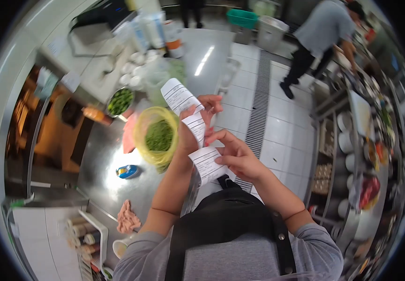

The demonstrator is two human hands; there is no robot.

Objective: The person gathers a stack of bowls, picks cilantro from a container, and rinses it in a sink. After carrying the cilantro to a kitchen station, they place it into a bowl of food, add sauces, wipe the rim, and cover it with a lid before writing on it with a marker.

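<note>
Printed paper receipts are in both of my hands in front of my apron. My left hand (189,129) is closed on one receipt (179,96) that curls up and away, and a second receipt (194,129) lies against its palm. Between thumb and fingers, my right hand (236,158) pinches a lower receipt (206,165) by its right edge. Just left of my left forearm, a yellow plastic bag (139,129) stands open on the steel counter with chopped green herbs (159,136) inside.
A metal bowl of green pieces (120,100), a blue packet (127,172) and a crumpled pink cloth (128,218) rest on the left counter (97,161). Another person (322,35) bends over the right-hand counter. A floor drain grate (258,98) runs along the aisle.
</note>
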